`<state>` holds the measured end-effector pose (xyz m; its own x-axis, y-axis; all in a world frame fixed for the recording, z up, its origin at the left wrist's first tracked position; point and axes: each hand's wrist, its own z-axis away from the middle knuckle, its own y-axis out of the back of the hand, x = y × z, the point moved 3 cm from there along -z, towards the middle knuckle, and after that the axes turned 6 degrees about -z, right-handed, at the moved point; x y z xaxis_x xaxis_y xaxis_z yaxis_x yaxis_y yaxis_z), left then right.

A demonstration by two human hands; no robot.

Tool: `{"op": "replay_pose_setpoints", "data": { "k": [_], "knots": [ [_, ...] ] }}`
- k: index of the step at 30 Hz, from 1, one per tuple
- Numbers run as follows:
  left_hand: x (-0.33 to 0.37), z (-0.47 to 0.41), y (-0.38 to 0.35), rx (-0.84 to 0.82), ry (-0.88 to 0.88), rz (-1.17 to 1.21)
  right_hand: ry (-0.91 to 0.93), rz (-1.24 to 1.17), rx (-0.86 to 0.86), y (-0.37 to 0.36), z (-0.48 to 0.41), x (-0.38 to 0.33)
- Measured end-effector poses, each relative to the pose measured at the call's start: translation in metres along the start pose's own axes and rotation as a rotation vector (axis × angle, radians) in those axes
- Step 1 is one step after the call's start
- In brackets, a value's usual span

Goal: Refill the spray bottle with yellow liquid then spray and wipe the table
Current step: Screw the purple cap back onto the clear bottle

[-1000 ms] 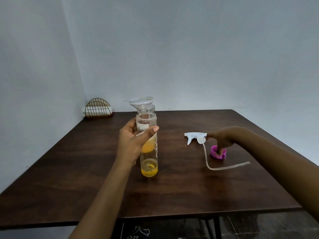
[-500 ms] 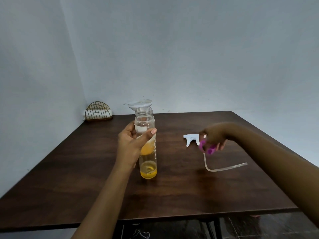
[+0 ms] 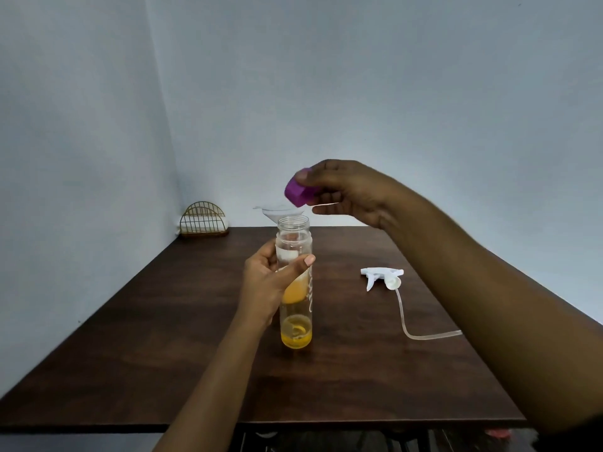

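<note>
A clear bottle [image 3: 295, 321] with a little yellow liquid at its bottom stands upright on the dark wooden table [image 3: 163, 353], its mouth uncovered. My left hand [image 3: 270, 285] grips its middle. My right hand [image 3: 346, 190] holds a purple cap [image 3: 297, 190] in the air, just above and slightly right of the bottle's mouth. A white spray head [image 3: 381, 278] with its long clear tube [image 3: 411, 327] lies on the table to the right of the bottle. A clear funnel [image 3: 277, 212] shows right behind the bottle's neck.
A gold wire holder [image 3: 204, 220] stands at the table's far left corner against the wall. The table's front edge runs below my arms, with dark floor and table legs under it.
My right hand picked the purple cap up from the table near the spray head and carried it up and left to above the bottle. The left hand kept its hold.
</note>
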<state>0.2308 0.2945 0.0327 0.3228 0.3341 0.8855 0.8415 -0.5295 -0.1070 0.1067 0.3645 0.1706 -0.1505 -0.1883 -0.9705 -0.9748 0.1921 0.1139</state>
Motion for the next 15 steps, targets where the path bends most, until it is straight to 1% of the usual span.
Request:
{"op": "replay_pose_setpoints", "data": {
  "k": [3, 6, 10, 15],
  "knots": [
    [-0.002, -0.001, 0.000, 0.006, 0.005, -0.006, 0.052, 0.033, 0.045, -0.008, -0.003, 0.010],
    [-0.005, -0.003, 0.001, 0.007, 0.015, -0.006, 0.098, 0.170, 0.060, -0.010, -0.003, 0.015],
    [-0.006, -0.003, 0.001, 0.006, 0.016, -0.007, 0.098, 0.330, -0.045, -0.011, 0.000, 0.017],
    [-0.007, -0.003, 0.001, 0.006, 0.030, -0.013, 0.093, 0.534, -0.129, -0.013, 0.000, 0.013]
  ]
}}
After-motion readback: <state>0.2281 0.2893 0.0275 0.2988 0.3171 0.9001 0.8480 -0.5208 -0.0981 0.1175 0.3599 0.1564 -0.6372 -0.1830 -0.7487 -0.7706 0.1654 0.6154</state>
